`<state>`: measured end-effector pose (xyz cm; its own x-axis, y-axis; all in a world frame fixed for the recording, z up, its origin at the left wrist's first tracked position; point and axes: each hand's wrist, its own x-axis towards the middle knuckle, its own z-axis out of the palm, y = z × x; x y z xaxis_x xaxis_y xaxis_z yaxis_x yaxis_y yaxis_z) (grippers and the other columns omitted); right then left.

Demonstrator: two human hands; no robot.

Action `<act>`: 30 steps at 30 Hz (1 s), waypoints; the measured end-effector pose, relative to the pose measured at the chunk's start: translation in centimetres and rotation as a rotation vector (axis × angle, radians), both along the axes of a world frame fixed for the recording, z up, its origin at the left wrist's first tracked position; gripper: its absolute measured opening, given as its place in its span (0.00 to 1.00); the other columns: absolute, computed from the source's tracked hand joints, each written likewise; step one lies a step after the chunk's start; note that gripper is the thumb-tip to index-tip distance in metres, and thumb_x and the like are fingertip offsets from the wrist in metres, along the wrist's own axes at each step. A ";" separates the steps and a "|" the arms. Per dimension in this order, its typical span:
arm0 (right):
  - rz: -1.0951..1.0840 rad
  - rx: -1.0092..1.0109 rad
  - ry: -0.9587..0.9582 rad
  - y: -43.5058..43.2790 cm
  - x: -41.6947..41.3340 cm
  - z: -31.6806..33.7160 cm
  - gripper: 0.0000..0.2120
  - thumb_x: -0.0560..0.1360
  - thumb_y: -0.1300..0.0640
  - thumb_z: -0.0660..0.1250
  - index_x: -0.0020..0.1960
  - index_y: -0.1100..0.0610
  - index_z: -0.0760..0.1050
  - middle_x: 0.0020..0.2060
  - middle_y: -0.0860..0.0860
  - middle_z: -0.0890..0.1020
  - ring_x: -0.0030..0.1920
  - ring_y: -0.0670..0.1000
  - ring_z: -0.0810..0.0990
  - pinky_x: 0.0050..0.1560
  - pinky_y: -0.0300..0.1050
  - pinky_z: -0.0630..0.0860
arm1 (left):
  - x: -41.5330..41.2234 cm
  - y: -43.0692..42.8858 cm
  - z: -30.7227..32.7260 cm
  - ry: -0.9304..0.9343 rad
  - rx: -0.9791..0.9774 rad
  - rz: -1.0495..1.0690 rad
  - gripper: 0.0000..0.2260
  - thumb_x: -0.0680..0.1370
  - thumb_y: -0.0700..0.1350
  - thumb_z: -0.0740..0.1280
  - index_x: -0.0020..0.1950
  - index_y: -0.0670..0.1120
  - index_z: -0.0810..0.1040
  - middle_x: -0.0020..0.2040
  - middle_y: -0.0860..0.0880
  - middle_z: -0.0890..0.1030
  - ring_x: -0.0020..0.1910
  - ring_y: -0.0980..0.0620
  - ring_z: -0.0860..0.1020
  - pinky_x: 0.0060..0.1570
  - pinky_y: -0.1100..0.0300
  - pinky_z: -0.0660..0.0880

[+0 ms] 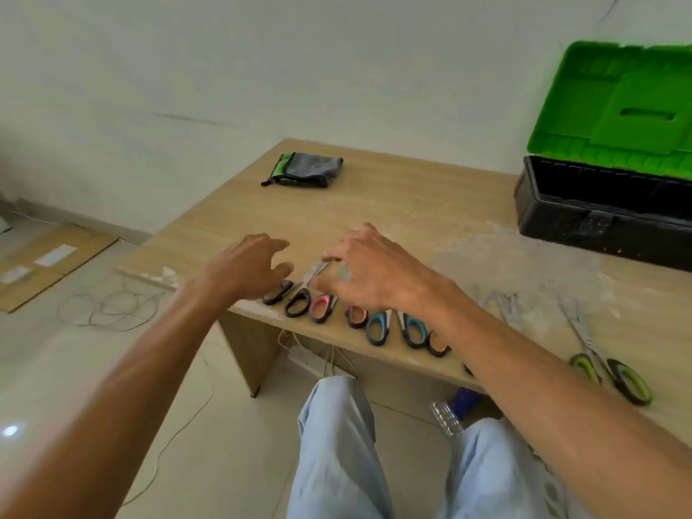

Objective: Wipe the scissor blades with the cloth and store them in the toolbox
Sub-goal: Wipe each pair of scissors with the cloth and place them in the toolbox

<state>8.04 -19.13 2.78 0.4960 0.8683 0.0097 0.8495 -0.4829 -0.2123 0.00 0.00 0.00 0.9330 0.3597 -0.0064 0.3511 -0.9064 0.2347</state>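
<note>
Left of the toolbox [561, 219], along the near edge of the table [412, 204], a row of scissors is lying with handles pointing toward you: the black-handled scissors [297, 303] farthest from the toolbox, then the pink-handled scissors [322, 309], the blue-handled scissors [378, 327] and the orange-handled scissors [439, 344]. The green-handled scissors [629, 382] are lying apart, closest to the toolbox side. Your left hand [247, 267] is hovering over the far-left end of the row, fingers loosely curled and holding nothing. Your right hand [374, 275] is reaching across the blades of the black and pink pairs, fingers spread; whether it is pinching a blade cannot be told through the blur. The cloth [303, 170] is sitting folded well left of the toolbox, toward the table's far edge. The toolbox is standing open, its green lid [614, 106] raised.
</note>
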 end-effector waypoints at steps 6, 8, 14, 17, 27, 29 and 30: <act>-0.079 -0.025 -0.017 3.1 -1.4 -2.5 0.19 0.79 0.42 0.69 0.55 0.58 0.84 0.51 0.54 0.83 0.63 0.56 0.73 0.57 0.52 0.77 | -1.8 0.5 -2.0 -0.014 -0.030 0.036 0.18 0.79 0.50 0.66 0.68 0.46 0.77 0.65 0.45 0.76 0.61 0.47 0.75 0.61 0.53 0.71; -0.103 -0.050 -0.042 3.4 -1.6 -2.6 0.17 0.78 0.44 0.71 0.47 0.59 0.81 0.48 0.54 0.81 0.62 0.57 0.73 0.59 0.54 0.77 | -1.9 0.8 -2.2 -0.056 -0.039 0.035 0.15 0.78 0.49 0.67 0.64 0.47 0.80 0.61 0.47 0.77 0.56 0.48 0.77 0.58 0.54 0.73; -0.208 -0.025 -0.044 4.8 -2.3 -3.4 0.10 0.73 0.50 0.74 0.41 0.56 0.78 0.38 0.49 0.77 0.60 0.57 0.73 0.64 0.57 0.73 | -2.2 0.9 -3.1 -0.125 -0.112 0.088 0.06 0.77 0.43 0.69 0.52 0.47 0.81 0.53 0.50 0.77 0.49 0.52 0.77 0.48 0.61 0.71; -0.248 -0.001 -0.041 5.5 -2.7 -3.5 0.14 0.71 0.55 0.73 0.34 0.54 0.70 0.31 0.48 0.70 0.56 0.57 0.73 0.62 0.56 0.72 | -2.0 0.8 -3.4 -0.155 -0.090 0.143 0.04 0.78 0.42 0.67 0.51 0.46 0.80 0.53 0.48 0.79 0.47 0.51 0.78 0.47 0.59 0.74; -0.373 0.458 0.226 4.4 -0.1 -2.9 0.04 0.77 0.56 0.72 0.47 0.54 0.86 0.37 0.48 0.88 0.37 0.47 0.86 0.40 0.46 0.85 | -2.2 -0.4 -0.9 -0.602 -1.379 0.438 0.10 0.81 0.43 0.66 0.58 0.37 0.77 0.52 0.41 0.83 0.45 0.48 0.87 0.37 0.62 0.82; -0.358 0.535 0.329 3.8 0.5 -2.7 0.04 0.79 0.58 0.72 0.51 0.55 0.86 0.39 0.50 0.89 0.37 0.46 0.86 0.39 0.40 0.84 | -1.6 -0.8 -0.8 -0.715 -1.701 0.493 0.10 0.80 0.42 0.68 0.56 0.35 0.79 0.50 0.40 0.84 0.46 0.47 0.86 0.38 0.63 0.83; -0.366 0.564 0.372 3.5 0.7 -2.7 0.04 0.79 0.59 0.72 0.52 0.56 0.86 0.39 0.50 0.89 0.35 0.47 0.87 0.38 0.40 0.84 | -1.2 -1.1 -0.8 -0.767 -1.820 0.519 0.09 0.78 0.41 0.69 0.54 0.35 0.79 0.50 0.40 0.85 0.45 0.48 0.86 0.40 0.63 0.83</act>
<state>8.73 -15.62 0.11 0.8079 0.5615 0.1787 0.4812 -0.4536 -0.7501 -1.23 -1.08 -0.77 0.7517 0.5720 -0.3284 -0.1459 0.6298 0.7629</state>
